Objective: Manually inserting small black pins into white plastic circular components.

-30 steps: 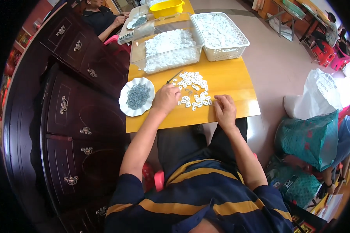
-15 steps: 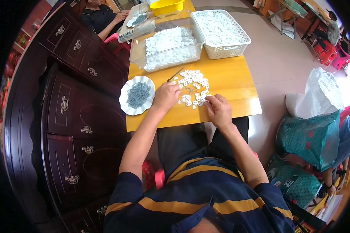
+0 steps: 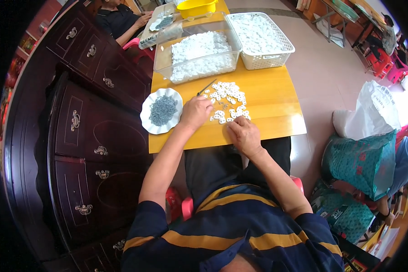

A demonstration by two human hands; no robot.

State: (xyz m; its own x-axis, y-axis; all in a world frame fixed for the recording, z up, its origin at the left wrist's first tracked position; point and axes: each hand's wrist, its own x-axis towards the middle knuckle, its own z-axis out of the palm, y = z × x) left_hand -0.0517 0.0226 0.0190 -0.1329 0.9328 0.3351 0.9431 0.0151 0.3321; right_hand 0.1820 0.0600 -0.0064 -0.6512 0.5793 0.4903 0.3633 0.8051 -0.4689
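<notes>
My left hand (image 3: 196, 112) is closed around a thin dark pointed tool (image 3: 206, 88), whose tip sticks up past the fingers; its exact kind is too small to tell. Beside it lies a loose pile of small white plastic pieces with dark holes (image 3: 228, 91), and a few tiny grey pins (image 3: 223, 105) are scattered among them. My right hand (image 3: 245, 136) rests at the near edge of the pile with fingers pinched together; what they grip, if anything, is hidden. Left of my left hand, a white scalloped dish (image 3: 145, 122) holds many small grey pins (image 3: 163, 110).
A clear plastic bin (image 3: 165, 70) and a white basket (image 3: 267, 60), both full of white pieces, stand across the yellow table (image 3: 276, 104). A yellow tub (image 3: 196, 8) is farther back. Dark drawers (image 3: 99, 131) flank the left; stuffed bags (image 3: 360, 161) stand right. Other people sit nearby.
My right hand has moved left and slightly nearer to me, along the near edge of the white pieces. My left hand stays nearly in place with the tool.
</notes>
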